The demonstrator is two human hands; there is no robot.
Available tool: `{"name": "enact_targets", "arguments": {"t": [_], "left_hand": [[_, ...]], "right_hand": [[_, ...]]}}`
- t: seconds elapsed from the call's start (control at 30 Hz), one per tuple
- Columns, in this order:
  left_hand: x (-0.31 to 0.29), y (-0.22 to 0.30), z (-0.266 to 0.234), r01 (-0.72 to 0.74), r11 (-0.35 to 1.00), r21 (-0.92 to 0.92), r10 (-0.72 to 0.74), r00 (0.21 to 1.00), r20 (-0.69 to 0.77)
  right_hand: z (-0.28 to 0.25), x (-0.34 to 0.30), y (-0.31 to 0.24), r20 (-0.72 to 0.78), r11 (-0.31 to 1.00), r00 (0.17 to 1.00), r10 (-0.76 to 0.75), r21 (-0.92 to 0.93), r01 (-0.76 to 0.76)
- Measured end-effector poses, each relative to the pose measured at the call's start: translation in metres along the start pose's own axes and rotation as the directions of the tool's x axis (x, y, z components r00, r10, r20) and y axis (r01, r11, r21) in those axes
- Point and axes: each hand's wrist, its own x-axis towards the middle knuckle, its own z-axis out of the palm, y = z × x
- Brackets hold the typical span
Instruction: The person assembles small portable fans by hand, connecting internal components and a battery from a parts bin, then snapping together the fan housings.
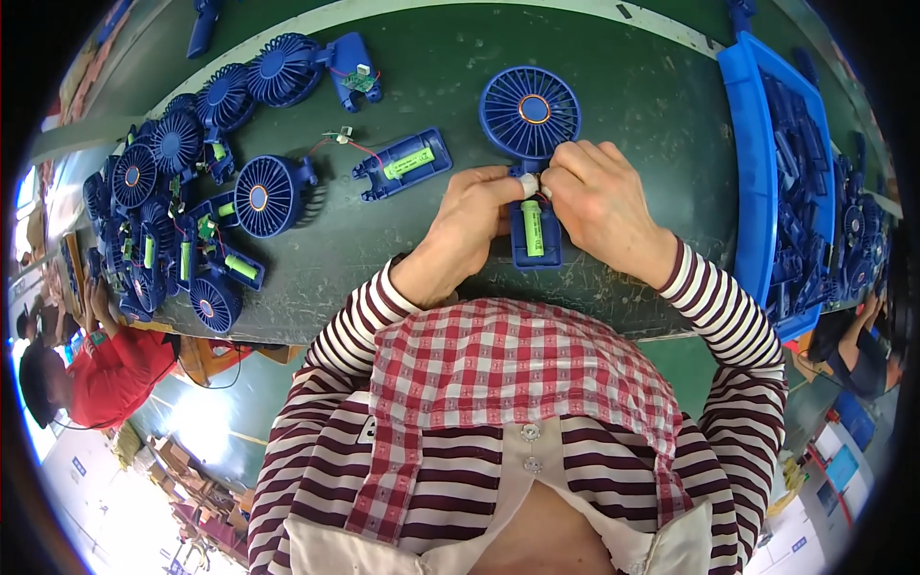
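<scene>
In front of me a blue handheld fan (530, 110) lies on the table, its round grille pointing away from me. Its handle shell (537, 257) is uncovered and holds a green battery cell (533, 228). My left hand (468, 222) is closed on the fan's neck from the left, with something white at the thumb tip. Curled fingers of my right hand (606, 206) press at the same neck from the right. Short wires show between the hands, but the fingers hide what lies at the neck.
To the left lie another opened handle shell (422, 163) wired to a small circuit board (337, 136), a fan head (265, 195) and a heap of fans (174, 141). A blue crate (752, 182) of blue plastic parts stands at right. People sit at both sides.
</scene>
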Motion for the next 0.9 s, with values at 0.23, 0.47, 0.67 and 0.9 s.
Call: {"name": "enact_targets", "arguments": {"t": [0.23, 0.47, 0.67, 0.9], "left_hand": [[-0.001, 0.004, -0.004, 0.016, 0.997, 0.076, -0.024, 0.994, 0.106], [0.002, 0.002, -0.008, -0.158, 0.986, 0.057, 0.152, 0.983, 0.106], [0.007, 0.003, -0.008, -0.332, 0.941, 0.066, 0.325, 0.941, 0.097], [0.004, 0.003, -0.004, -0.379, 0.925, 0.021, 0.376, 0.923, 0.084]], "right_hand": [[-0.006, -0.002, -0.005, -0.026, 0.999, 1.0, -0.001, 0.049, 0.002], [0.001, 0.0, -0.005, -0.121, 0.996, 0.992, 0.036, 0.087, -0.025], [0.025, -0.009, -0.022, 0.169, 0.232, 0.674, 0.719, 0.856, -0.463], [0.02, 0.006, -0.035, 0.311, -0.049, 0.527, 0.791, 0.89, -0.453]]}}
